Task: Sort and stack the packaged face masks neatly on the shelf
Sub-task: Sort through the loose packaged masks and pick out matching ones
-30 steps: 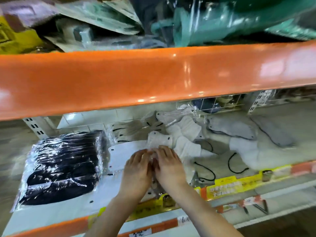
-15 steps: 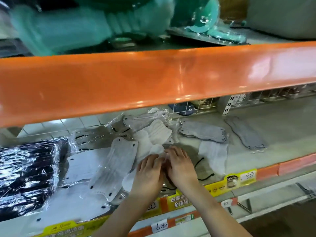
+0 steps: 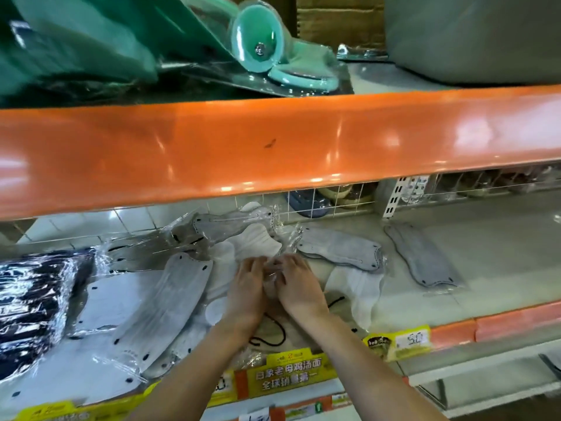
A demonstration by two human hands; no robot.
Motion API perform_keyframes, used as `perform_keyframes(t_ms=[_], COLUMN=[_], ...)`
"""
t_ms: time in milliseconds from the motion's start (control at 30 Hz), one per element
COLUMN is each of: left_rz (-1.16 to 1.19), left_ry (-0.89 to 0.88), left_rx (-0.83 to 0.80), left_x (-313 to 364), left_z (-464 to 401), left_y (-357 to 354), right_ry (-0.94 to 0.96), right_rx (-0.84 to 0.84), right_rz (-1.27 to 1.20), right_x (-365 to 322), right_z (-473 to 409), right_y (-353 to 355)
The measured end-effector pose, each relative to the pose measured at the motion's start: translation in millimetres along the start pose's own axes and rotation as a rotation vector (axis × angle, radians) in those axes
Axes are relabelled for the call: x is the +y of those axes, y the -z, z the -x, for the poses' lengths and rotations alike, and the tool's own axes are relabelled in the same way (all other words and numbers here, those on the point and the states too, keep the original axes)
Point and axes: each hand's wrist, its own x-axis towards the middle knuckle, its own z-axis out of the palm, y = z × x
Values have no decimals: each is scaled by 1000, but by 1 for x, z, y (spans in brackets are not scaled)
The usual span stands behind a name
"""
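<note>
Lower shelf [image 3: 485, 256], seen from the head camera; I am logging as follows. Left hand [image 3: 247, 287] and right hand [image 3: 299, 284]: both are lying palm-down, side by side, on a clear-wrapped mask pack [image 3: 271, 279] at the middle front of the shelf. Fingers [image 3: 256, 264] are curling over the wrapper's top; the two hands are pinching it between them. White masks [image 3: 258, 243] are lying loose just behind the hands; another white mask [image 3: 355, 284] is sitting just right of the right hand. Grey mask [image 3: 337, 247] is resting behind that; a second grey one [image 3: 422, 256] is lying apart, further right. Long grey pack [image 3: 170, 305] is tilting left of the left hand. Black bundle [image 3: 36, 305] is sitting at far left. Orange beam [image 3: 273, 147] is crossing above; yellow price tag [image 3: 403, 341] is hanging on the shelf edge.
</note>
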Motion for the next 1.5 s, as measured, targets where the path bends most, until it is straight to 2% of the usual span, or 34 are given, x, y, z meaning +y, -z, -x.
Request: perform_keyframes(t_ms=[100, 233, 333, 633, 767, 933, 1100, 1233, 1300, 1333, 1400, 1500], left_rz=[-169, -281, -339, -505, -273, 443, 952, 1234, 1288, 1232, 1008, 681], left_ry=[-25, 119, 173, 62, 141, 216, 286, 331, 373, 362, 282, 149], left_rx=[88, -35, -55, -19, 105, 167, 273, 216, 203, 201, 207, 266], left_x=[-16, -29, -29, -28, -20, -16, -4, -2, -1, 0, 4, 17], left_z=[-12, -21, -26, -29, -27, -21, -15, -19, -20, -20, -16, -10], left_y=[-4, -10, -15, -18, -9, 1, 15, 28, 33, 34, 34, 31], right_ry=[-27, -113, -168, -348, -362, -300, -180, -124, -109, -113, -123, -125], right_rx=[-65, -43, -36, 32, 42, -6, -66, -79, -78, -75, -79, -22], right_rz=[-64, -151, -276, -744, -885, -883, -806, -778, -783, -794, -800, -628], right_x=[-2, 3, 6, 11, 12, 9, 6, 2, 1, 1, -2, -4], right_z=[-8, -17, -27, -42, -42, -37, -33, -33, -33, -34, -34, -34], right_y=[-5, -12, -11, -11, -11, -6, -5, -4, -3, -3, -4, 0])
